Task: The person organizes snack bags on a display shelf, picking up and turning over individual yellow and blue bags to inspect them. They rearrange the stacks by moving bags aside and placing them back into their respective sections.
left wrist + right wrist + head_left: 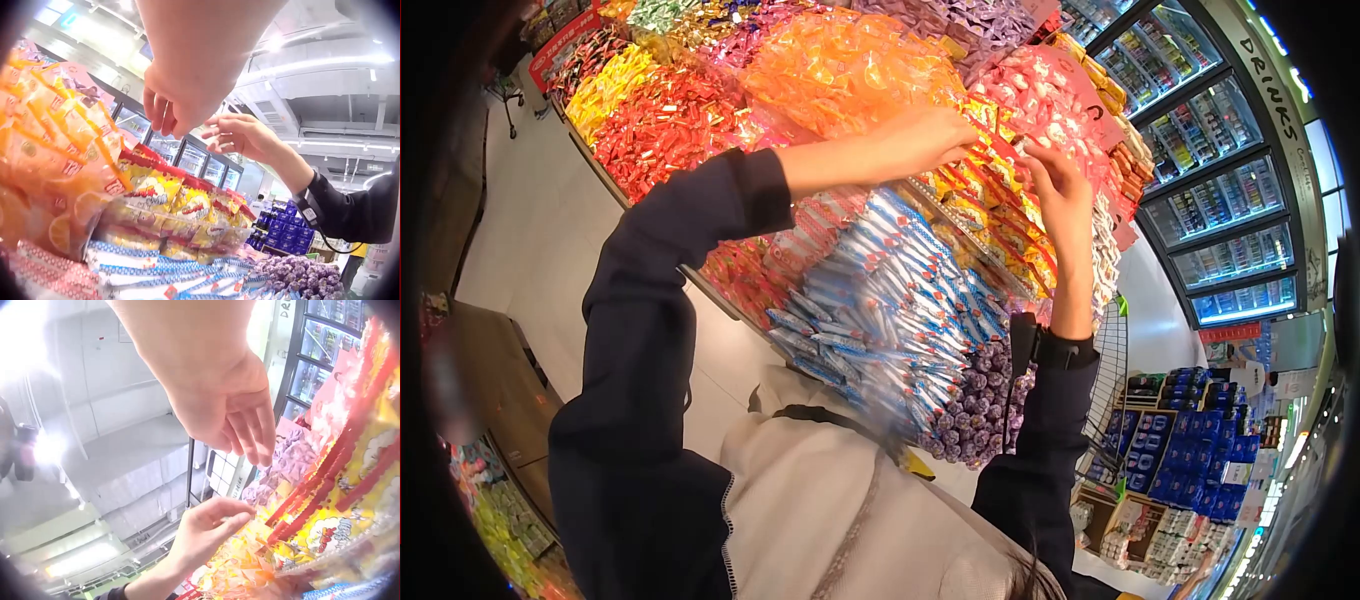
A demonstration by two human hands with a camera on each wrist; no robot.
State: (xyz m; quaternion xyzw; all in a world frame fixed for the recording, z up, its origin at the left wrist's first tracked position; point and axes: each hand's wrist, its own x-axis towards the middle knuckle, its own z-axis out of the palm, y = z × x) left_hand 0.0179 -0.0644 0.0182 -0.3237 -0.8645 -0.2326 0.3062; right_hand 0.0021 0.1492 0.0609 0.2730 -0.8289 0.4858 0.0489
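My left hand (pixel 925 140) reaches over the candy display, its fingers bent loosely above a row of yellow-and-red snack packets (pixel 975 190). Nothing shows between those fingers in the left wrist view, where the hand (pixel 181 103) hangs palm down over the packets (pixel 181 197). Across the same row is my right hand (pixel 1062 190), with fingers relaxed and apart and no object in them. In the right wrist view its fingers (pixel 250 431) point down, and the left hand (pixel 209 528) stands a short gap away.
Orange candy bags (pixel 850 70) pile up beyond the left hand, pink bags (pixel 1040 100) beyond the right. Nearer lie blue-and-white packets (pixel 890 300) and purple wrapped balls (pixel 980 395). Red candies (pixel 670 130) fill the left side. A wire cart (pixel 1112 350) and drink fridges (pixel 1210 120) stand right.
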